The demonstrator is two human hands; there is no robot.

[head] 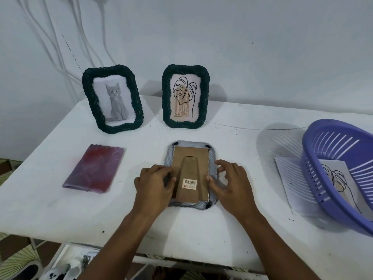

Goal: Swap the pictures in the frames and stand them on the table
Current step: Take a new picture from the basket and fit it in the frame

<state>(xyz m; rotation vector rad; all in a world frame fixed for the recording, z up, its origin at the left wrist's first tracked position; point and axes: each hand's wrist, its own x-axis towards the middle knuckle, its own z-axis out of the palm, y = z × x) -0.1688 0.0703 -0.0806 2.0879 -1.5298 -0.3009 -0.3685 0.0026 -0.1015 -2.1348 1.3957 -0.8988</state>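
Seen from above, looking down at a white tabletop (232,235); face down at the near centre, a pale grey woven frame (212,158), brown backing board (190,158) and folded stand uppermost, long axis running straight away from the body; barcode sticker (189,183) toward the near end. Directly flanking it, both hands equally near: left hand (154,183) on the left edge, fingers curled over the rim and board; right hand (232,180) on the right edge, thumb touching the board's side, other fingers loosely bent above the rim; whether either truly grips or only presses, hard to tell. Small black turn clips (207,146) visible at the corners, likely what must be turned before the board lifts out. Beyond, near the wall and upright: a dark frame with a kitten picture (113,100) to the left, a dark frame with a leaf drawing (185,97) to the right, both well apart from the hands. Left of the face-down frame, a folded reddish-purple cloth (94,168), lying flat. Far right, a tilted purple slotted basket (341,168) resting partly over a loose leaf print (290,178). Nothing between the hands and the frame; the print probably to be fetched from under the basket.
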